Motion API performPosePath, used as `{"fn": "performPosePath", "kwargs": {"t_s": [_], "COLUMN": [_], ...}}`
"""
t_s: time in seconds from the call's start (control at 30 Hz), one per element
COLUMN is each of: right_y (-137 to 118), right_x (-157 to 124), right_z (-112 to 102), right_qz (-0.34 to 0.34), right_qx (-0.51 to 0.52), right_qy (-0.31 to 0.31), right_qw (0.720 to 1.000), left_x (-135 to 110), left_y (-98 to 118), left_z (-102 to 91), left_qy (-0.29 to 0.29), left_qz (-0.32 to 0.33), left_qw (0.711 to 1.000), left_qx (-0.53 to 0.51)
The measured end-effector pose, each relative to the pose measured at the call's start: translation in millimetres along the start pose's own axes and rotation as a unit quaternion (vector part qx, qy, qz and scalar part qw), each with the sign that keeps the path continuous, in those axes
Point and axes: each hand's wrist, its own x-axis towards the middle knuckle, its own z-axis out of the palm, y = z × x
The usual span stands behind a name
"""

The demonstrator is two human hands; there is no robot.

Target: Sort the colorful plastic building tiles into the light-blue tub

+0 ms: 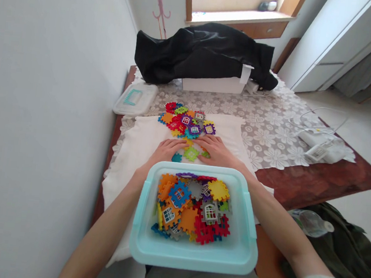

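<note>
A light-blue plastic bin [192, 259] sits nearest me, holding several colourful interlocking tiles [191, 209], some with little windows. Beyond it, my left hand [167, 149] and my right hand [216, 150] lie on a white cloth [138, 142], fingers stretched toward each other. Between them lie a green tile [191, 153], a teal tile [176, 157] and a yellow one. Both hands touch or nearly touch these loose tiles, and neither grips one. Farther back on the cloth is a pile of the same tiles [187, 122].
The bin's lid [135, 99] lies at the table's back left by the wall. A black garment [202, 51] covers a white box [212, 84] at the back. White cabled devices [321, 148] rest on the lace tablecloth at right. A plastic bottle [310, 222] lies on green fabric beyond the right table edge.
</note>
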Motion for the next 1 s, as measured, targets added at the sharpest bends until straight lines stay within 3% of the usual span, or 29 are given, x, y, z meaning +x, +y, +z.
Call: {"fn": "performPosePath", "kwargs": {"t_s": [0.17,0.27,0.5,0.7,0.83,1.0], "right_y": [2.3,3.6,-4.5,-3.7,-1.3,4.6], "right_x": [1.3,2.2,2.7,6.2,6.9,-1.1], "right_z": [8.7,10.7,6.9,8.9,8.9,-0.2], "right_qz": [-0.002,-0.007,-0.035,-0.069,-0.053,-0.016], "right_qx": [-0.009,-0.008,-0.008,0.023,0.039,0.031], "right_qy": [0.022,0.029,0.014,0.050,0.066,-0.031], "right_qw": [1.000,1.000,0.999,0.996,0.996,0.999], "left_x": [-7.5,-11.2,-10.8,-10.8,-10.6,-9.9], "left_y": [-2.7,-1.0,1.1,-1.3,-1.3,-3.1], "left_z": [-8.5,-12.2,-12.5,-8.7,-7.8,-6.0], "left_qy": [-0.072,-0.070,-0.005,0.088,0.120,0.187], "left_qz": [-0.007,-0.005,0.020,0.032,0.036,0.037], "left_qw": [0.996,0.995,0.999,0.996,0.992,0.981], "left_qx": [0.044,0.064,0.051,0.008,-0.010,-0.026]}}
